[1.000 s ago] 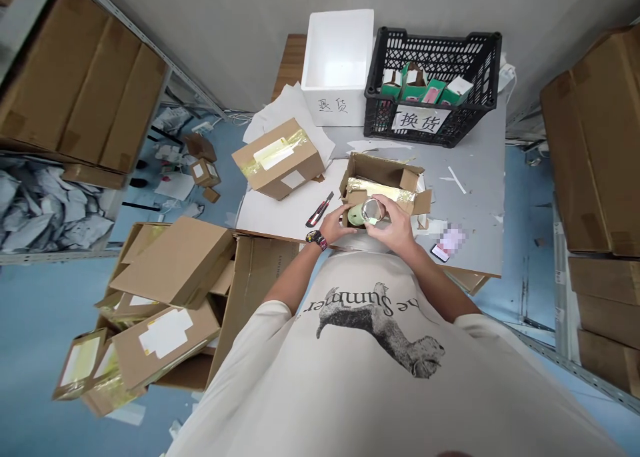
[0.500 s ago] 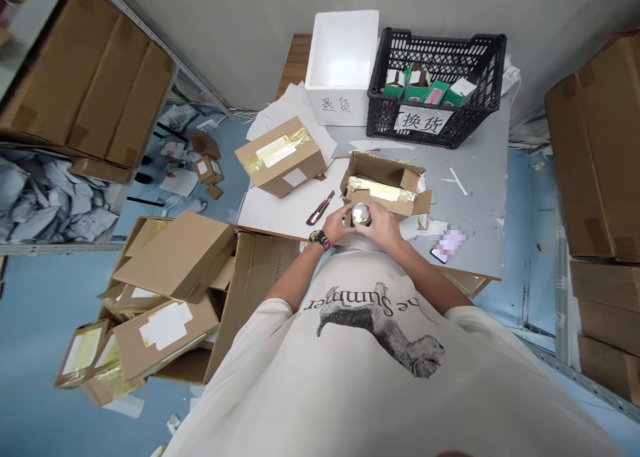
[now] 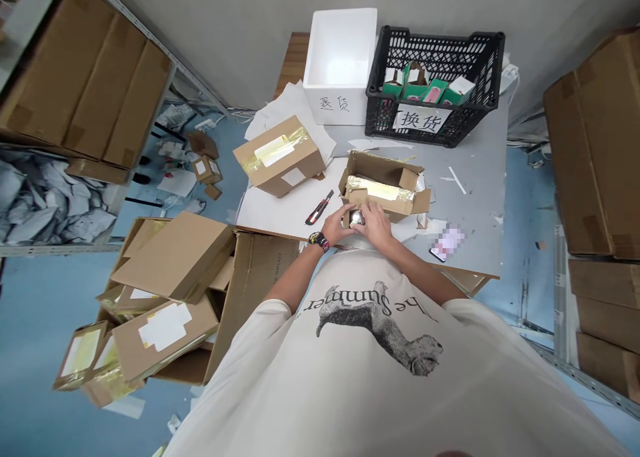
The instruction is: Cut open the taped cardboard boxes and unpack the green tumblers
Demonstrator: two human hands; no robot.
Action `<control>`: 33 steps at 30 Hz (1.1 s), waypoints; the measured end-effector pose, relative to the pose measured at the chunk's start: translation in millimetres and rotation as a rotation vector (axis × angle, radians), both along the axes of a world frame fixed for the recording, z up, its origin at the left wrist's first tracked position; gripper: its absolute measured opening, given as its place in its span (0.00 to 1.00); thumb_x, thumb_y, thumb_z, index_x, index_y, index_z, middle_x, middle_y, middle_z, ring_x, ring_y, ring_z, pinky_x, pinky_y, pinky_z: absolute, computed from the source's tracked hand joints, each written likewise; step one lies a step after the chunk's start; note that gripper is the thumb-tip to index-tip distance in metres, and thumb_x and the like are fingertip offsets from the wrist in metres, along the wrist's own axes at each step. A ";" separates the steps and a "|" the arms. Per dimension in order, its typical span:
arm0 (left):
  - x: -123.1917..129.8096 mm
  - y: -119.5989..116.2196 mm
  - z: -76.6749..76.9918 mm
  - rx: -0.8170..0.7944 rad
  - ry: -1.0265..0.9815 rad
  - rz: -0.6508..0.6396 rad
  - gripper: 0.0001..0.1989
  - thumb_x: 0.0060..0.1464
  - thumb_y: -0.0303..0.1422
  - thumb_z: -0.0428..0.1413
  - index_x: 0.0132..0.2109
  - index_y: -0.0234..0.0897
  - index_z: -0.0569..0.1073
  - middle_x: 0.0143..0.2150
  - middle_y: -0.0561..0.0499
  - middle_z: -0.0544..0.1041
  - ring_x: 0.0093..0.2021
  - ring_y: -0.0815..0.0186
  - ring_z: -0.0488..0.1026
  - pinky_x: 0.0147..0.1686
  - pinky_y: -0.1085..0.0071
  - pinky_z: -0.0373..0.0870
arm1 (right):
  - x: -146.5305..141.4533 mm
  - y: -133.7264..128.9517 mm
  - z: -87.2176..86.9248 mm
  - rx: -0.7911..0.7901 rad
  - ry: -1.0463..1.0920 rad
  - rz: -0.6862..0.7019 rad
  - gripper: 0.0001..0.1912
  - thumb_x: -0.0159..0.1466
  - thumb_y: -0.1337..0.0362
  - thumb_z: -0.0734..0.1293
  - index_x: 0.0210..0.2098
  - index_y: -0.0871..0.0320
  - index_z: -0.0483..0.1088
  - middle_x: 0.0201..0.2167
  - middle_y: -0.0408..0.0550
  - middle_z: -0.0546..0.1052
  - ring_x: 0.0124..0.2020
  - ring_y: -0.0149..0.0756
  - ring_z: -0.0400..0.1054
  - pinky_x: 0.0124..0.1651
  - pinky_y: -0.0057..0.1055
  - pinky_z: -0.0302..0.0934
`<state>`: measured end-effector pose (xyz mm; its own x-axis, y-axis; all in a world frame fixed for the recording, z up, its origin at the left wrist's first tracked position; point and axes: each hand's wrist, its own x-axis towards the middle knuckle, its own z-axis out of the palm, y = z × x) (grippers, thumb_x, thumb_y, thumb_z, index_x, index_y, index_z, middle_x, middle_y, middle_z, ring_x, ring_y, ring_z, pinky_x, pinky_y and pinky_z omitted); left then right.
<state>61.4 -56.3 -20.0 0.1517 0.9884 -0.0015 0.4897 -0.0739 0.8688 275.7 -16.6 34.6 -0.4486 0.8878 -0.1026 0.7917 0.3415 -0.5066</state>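
A shiny silver round object (image 3: 356,218) sits low between my hands at the table's front edge, partly hidden by fingers. Brown cardboard of a small box (image 3: 358,196) shows around it. My left hand (image 3: 336,227), with a watch at the wrist, curls around the box's left side. My right hand (image 3: 376,226) is closed over the silver object, fingertips at its right side and thumb in front. Just beyond stands an open carton (image 3: 376,165) with yellow tape and raised flaps. A red and black box cutter (image 3: 319,207) lies left of my hands.
A taped carton (image 3: 280,157) rests on the left of the table (image 3: 473,210). Behind are a white foam box (image 3: 336,103) and a black crate (image 3: 425,133) holding green boxes. A phone (image 3: 440,251) lies right. Piled cartons (image 3: 165,333) stand at lower left.
The silver object has sunk lower and less of it shows between my hands. My right fingers have shifted slightly left over it. The surrounding things have kept their places.
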 end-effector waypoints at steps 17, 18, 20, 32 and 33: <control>17.5 -18.6 -13.7 -0.035 -0.174 0.175 0.41 0.60 0.48 0.78 0.67 0.44 0.63 0.75 0.29 0.78 0.73 0.44 0.82 0.67 0.40 0.86 | -6.0 -5.4 -7.2 0.025 0.029 -0.097 0.10 0.73 0.59 0.75 0.52 0.54 0.78 0.55 0.61 0.82 0.58 0.60 0.71 0.60 0.49 0.71; 18.0 -19.5 -12.5 -0.030 -0.161 0.160 0.38 0.60 0.46 0.77 0.66 0.44 0.64 0.75 0.29 0.78 0.73 0.45 0.82 0.67 0.41 0.85 | -8.3 -5.0 -6.5 0.026 0.024 -0.101 0.10 0.73 0.61 0.75 0.53 0.54 0.78 0.56 0.61 0.82 0.59 0.60 0.72 0.60 0.49 0.71; 18.1 -19.8 -10.0 -0.016 -0.119 0.147 0.34 0.61 0.44 0.75 0.65 0.44 0.66 0.76 0.30 0.76 0.74 0.46 0.81 0.67 0.42 0.85 | -13.7 -2.8 -5.3 0.020 0.028 -0.091 0.11 0.72 0.64 0.74 0.53 0.54 0.78 0.56 0.61 0.83 0.58 0.59 0.72 0.59 0.48 0.72; 12.3 -20.6 -6.7 -0.010 -0.032 0.112 0.27 0.63 0.43 0.68 0.65 0.42 0.73 0.80 0.31 0.73 0.80 0.45 0.73 0.68 0.45 0.83 | 20.7 -15.4 -36.8 -0.135 0.705 -0.584 0.18 0.81 0.54 0.56 0.50 0.53 0.76 0.46 0.56 0.85 0.48 0.48 0.81 0.55 0.46 0.80; 13.5 -20.9 -6.5 -0.012 -0.024 0.115 0.27 0.63 0.42 0.68 0.64 0.42 0.73 0.80 0.32 0.73 0.80 0.45 0.73 0.68 0.45 0.83 | 19.4 -15.5 -39.6 -0.206 0.752 -0.578 0.20 0.82 0.52 0.56 0.51 0.53 0.76 0.43 0.54 0.85 0.45 0.46 0.82 0.53 0.45 0.81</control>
